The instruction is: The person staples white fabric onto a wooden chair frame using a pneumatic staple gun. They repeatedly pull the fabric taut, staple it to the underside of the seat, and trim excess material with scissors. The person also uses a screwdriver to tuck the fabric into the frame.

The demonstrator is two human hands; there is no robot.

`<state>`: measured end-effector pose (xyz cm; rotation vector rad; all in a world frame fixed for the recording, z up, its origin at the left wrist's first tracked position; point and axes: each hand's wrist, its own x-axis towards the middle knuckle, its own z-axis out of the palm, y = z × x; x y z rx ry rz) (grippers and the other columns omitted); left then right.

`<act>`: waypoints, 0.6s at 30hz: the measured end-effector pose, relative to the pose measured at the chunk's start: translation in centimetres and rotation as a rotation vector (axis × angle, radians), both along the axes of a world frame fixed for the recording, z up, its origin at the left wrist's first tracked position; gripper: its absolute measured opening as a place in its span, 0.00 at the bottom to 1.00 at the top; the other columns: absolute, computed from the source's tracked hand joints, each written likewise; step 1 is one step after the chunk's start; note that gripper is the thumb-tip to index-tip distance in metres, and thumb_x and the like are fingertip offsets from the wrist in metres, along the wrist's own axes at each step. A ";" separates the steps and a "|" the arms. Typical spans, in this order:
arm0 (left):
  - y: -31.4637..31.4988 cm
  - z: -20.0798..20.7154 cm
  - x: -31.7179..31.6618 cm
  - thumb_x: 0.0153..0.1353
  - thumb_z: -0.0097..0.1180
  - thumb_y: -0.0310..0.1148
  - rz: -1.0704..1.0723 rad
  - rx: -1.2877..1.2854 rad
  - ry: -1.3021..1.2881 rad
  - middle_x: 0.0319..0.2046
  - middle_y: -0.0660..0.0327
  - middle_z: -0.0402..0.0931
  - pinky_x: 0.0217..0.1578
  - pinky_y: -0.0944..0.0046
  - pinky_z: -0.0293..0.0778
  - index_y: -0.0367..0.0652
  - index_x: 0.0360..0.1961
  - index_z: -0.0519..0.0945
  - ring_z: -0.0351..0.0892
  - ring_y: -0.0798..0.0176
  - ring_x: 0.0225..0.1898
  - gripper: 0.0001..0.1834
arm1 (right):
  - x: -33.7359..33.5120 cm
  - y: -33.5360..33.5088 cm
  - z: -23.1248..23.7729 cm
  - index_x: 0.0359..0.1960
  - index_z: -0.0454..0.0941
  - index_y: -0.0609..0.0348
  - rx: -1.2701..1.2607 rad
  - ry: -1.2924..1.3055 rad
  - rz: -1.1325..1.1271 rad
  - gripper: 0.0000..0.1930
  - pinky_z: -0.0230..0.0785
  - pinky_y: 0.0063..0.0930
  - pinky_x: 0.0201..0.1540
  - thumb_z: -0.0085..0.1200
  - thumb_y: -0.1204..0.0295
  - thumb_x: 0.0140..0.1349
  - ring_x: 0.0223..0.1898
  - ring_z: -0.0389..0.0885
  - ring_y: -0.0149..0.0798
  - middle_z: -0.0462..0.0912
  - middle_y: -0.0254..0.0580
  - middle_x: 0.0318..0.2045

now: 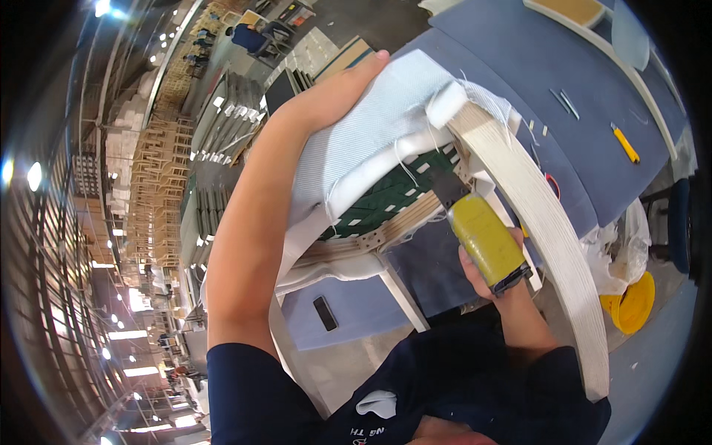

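At the blue table [512,44], a person's R hand [475,276] is curled round a yellow-green tool [482,237], w/ its dark nose pointing far & left, close to the green straps [393,193] of a pale wood chair frame [538,174]. The L hand [356,78] is on the striped cloth [393,93] at the far side; can't tell its grip, fingers hidden. Black phone [325,313] lies near left, yellow knife [625,143] far right.

A phone [325,314] lies on a blue surface [371,308], a yellow bucket [639,300] is near a plastic bag [634,231], and farther away there are wooden frames [167,170] and a person [248,37] in blue.
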<state>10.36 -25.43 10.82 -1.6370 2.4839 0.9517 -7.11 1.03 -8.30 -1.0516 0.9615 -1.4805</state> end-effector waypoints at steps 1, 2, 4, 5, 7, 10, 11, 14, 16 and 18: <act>1.5 0.1 -0.1 0.78 0.40 0.67 -0.060 -0.121 0.072 0.72 0.49 0.74 0.70 0.57 0.67 0.47 0.77 0.71 0.74 0.48 0.70 0.41 | 0.0 0.0 0.0 0.46 0.87 0.59 -0.012 0.005 -0.022 0.14 0.79 0.34 0.42 0.69 0.75 0.58 0.40 0.89 0.45 0.90 0.42 0.41; 3.1 0.1 -0.3 0.79 0.41 0.66 -0.093 -0.235 0.136 0.72 0.49 0.74 0.69 0.57 0.67 0.47 0.78 0.70 0.75 0.48 0.70 0.41 | 0.1 -0.1 0.0 0.47 0.87 0.59 -0.025 0.003 -0.042 0.14 0.79 0.35 0.42 0.69 0.75 0.59 0.40 0.89 0.45 0.90 0.43 0.41; 5.8 0.4 -0.7 0.79 0.41 0.65 -0.205 -0.447 0.075 0.71 0.51 0.75 0.68 0.58 0.68 0.48 0.78 0.70 0.76 0.50 0.68 0.40 | 0.3 -0.5 -0.2 0.47 0.87 0.59 -0.056 0.000 -0.096 0.14 0.80 0.35 0.43 0.69 0.74 0.60 0.41 0.89 0.45 0.90 0.43 0.42; 6.8 0.7 -0.9 0.79 0.41 0.64 -0.233 -0.530 0.009 0.71 0.51 0.76 0.67 0.58 0.69 0.48 0.79 0.69 0.77 0.51 0.67 0.39 | 0.4 -0.8 -0.3 0.48 0.87 0.59 -0.076 -0.002 -0.124 0.14 0.80 0.35 0.44 0.69 0.74 0.60 0.41 0.89 0.45 0.90 0.43 0.42; 8.1 1.6 -1.1 0.79 0.48 0.51 -0.416 -0.582 0.011 0.75 0.42 0.65 0.73 0.51 0.64 0.43 0.81 0.62 0.69 0.40 0.73 0.37 | 0.8 -1.5 -0.4 0.49 0.87 0.59 -0.107 -0.001 -0.174 0.13 0.80 0.36 0.45 0.68 0.74 0.62 0.42 0.89 0.45 0.90 0.43 0.43; 8.4 2.2 -1.9 0.80 0.46 0.42 -0.511 -0.631 -0.139 0.78 0.34 0.57 0.75 0.46 0.62 0.45 0.83 0.53 0.65 0.31 0.75 0.36 | 1.3 -2.6 -0.4 0.50 0.87 0.59 -0.156 -0.004 -0.239 0.13 0.80 0.37 0.46 0.68 0.73 0.63 0.43 0.89 0.46 0.90 0.43 0.44; 8.4 2.4 -2.1 0.81 0.44 0.40 -0.513 -0.637 -0.212 0.78 0.33 0.55 0.75 0.45 0.63 0.47 0.84 0.50 0.64 0.29 0.74 0.36 | 1.4 -2.9 -0.3 0.50 0.87 0.59 -0.171 -0.001 -0.256 0.13 0.80 0.37 0.47 0.68 0.73 0.64 0.43 0.89 0.46 0.90 0.43 0.44; 8.7 2.6 -2.4 0.79 0.49 0.39 -0.476 -0.603 -0.303 0.76 0.29 0.56 0.74 0.43 0.65 0.53 0.84 0.52 0.63 0.26 0.74 0.37 | 2.0 -3.8 0.1 0.51 0.87 0.59 -0.222 0.006 -0.306 0.13 0.81 0.37 0.48 0.67 0.73 0.66 0.44 0.89 0.46 0.90 0.44 0.45; 9.0 2.6 -2.5 0.76 0.52 0.37 -0.501 -0.606 -0.267 0.76 0.28 0.56 0.73 0.43 0.66 0.56 0.85 0.52 0.63 0.25 0.74 0.39 | 2.2 -4.3 0.4 0.52 0.87 0.59 -0.262 0.023 -0.337 0.13 0.81 0.38 0.49 0.67 0.72 0.67 0.45 0.90 0.46 0.90 0.44 0.45; 9.2 2.7 -2.6 0.74 0.55 0.34 -0.508 -0.607 -0.250 0.76 0.28 0.55 0.73 0.43 0.67 0.57 0.85 0.52 0.62 0.25 0.74 0.42 | 2.1 -4.7 0.8 0.53 0.87 0.59 -0.319 0.087 -0.371 0.13 0.81 0.38 0.50 0.67 0.72 0.68 0.46 0.90 0.46 0.90 0.44 0.46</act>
